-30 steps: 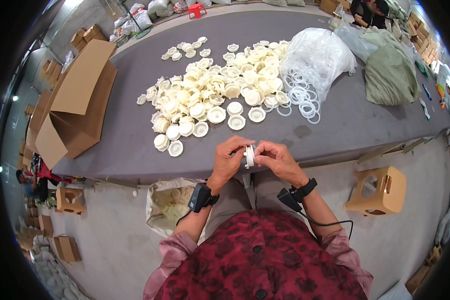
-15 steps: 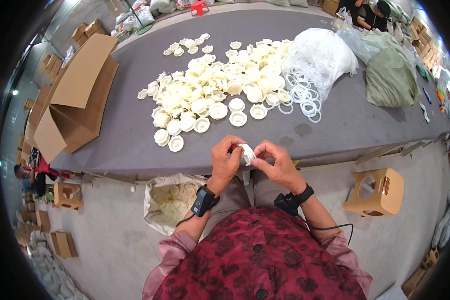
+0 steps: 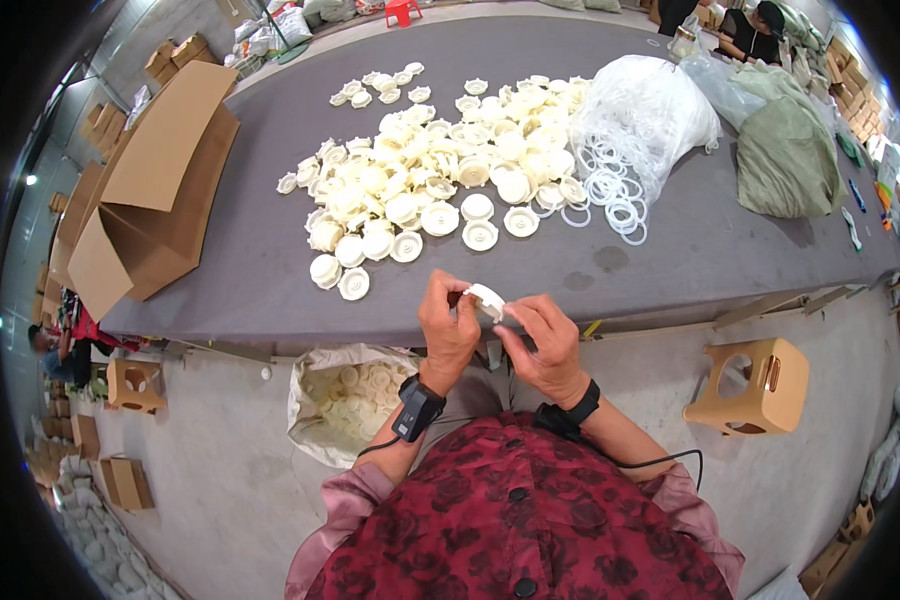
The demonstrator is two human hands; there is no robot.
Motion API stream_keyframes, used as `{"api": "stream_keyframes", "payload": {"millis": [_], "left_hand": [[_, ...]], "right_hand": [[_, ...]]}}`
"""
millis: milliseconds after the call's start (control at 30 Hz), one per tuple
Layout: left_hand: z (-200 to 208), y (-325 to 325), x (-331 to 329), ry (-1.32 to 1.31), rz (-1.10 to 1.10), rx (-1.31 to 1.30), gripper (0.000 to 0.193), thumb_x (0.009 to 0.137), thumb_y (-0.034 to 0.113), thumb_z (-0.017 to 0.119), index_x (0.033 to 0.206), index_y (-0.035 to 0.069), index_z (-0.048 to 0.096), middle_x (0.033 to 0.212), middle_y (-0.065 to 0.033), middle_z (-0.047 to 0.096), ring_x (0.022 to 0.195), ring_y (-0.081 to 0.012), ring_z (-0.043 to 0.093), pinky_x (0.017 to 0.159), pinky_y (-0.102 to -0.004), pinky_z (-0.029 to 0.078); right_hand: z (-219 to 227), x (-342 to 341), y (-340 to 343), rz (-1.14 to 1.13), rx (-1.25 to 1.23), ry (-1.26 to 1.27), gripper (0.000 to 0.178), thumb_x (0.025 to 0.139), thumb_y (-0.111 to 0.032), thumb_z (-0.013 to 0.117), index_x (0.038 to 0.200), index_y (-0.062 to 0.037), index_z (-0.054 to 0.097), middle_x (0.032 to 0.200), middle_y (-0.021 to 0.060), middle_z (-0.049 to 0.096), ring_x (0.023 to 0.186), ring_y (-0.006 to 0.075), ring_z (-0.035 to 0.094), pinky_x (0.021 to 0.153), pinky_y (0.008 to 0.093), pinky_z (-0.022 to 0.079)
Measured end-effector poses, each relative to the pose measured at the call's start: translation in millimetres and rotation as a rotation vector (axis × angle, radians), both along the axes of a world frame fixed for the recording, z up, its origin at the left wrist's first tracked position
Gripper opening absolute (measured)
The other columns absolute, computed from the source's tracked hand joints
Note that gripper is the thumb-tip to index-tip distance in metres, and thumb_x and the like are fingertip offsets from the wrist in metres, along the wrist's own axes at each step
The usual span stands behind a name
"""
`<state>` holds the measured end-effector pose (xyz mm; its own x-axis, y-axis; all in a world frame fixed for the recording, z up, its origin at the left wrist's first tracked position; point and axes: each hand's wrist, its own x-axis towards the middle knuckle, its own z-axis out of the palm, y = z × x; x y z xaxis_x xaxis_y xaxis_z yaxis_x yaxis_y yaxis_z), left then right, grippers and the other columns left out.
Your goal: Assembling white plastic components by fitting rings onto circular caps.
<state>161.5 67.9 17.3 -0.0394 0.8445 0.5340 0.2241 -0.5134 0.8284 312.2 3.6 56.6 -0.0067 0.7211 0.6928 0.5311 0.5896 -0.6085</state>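
Just beyond the table's near edge, I hold a white round plastic cap [image 3: 487,301], tilted up on its side. My left hand [image 3: 448,328] pinches its left edge between thumb and fingers. My right hand [image 3: 549,350] has its thumb and fingertips closed on the cap's right edge. Ahead of my hands lies a wide heap of cream plastic caps [image 3: 402,208], some face up and some face down. To the right, white sealing rings [image 3: 622,215] spill from a clear plastic bag [image 3: 642,105]. Whether a ring sits on the held cap I cannot tell.
An open cardboard box [image 3: 170,180] stands on the grey table [image 3: 270,130] at left. A green cloth sack [image 3: 788,160] lies at right. Under the near edge is a white sack of caps [image 3: 345,400]. A tan stool [image 3: 755,385] stands right; a person [image 3: 750,35] sits far right.
The cap has turned in my fingers and shifted slightly left, showing more of its outer side. My right hand has drawn a little lower, with its fingers more stretched.
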Motion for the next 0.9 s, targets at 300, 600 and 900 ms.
{"api": "stream_keyframes", "payload": {"millis": [300, 600, 900], "left_hand": [[-18, -18, 15, -0.117, -0.042, -0.171, 0.011, 0.095, 0.004, 0.06, 0.1, 0.001, 0.05, 0.078, -0.0116, 0.055, 0.064, -0.023, 0.057, 0.058, -0.0346, 0.046], [-7, -19, 9, 0.183, 0.031, -0.018, 0.015, 0.097, 0.01, 0.062, 0.101, 0.002, 0.05, 0.071, -0.0113, 0.056, 0.062, -0.0272, 0.063, 0.053, -0.0376, 0.045], [16, -28, -2, -0.73, -0.676, -0.984, 0.032, 0.091, 0.001, 0.06, 0.123, -0.002, 0.054, 0.108, -0.0166, 0.067, 0.089, -0.0188, 0.07, 0.077, -0.0287, 0.061]], "right_hand": [[-13, -3, 4, -0.046, 0.074, 0.023, 0.028, 0.077, 0.005, 0.068, 0.102, 0.0003, 0.055, 0.09, 0.0145, 0.058, 0.073, 0.0305, 0.059, 0.064, 0.0387, 0.051], [-16, -7, 1, -0.035, -0.014, 0.129, 0.029, 0.078, 0.009, 0.067, 0.103, 0.001, 0.053, 0.087, 0.0144, 0.057, 0.071, 0.0286, 0.059, 0.061, 0.0372, 0.05], [-20, 23, 5, -0.144, 0.348, -0.187, 0.029, 0.07, 0.007, 0.07, 0.097, 0.0004, 0.061, 0.092, 0.0116, 0.059, 0.081, 0.0297, 0.063, 0.062, 0.0377, 0.052]]}}
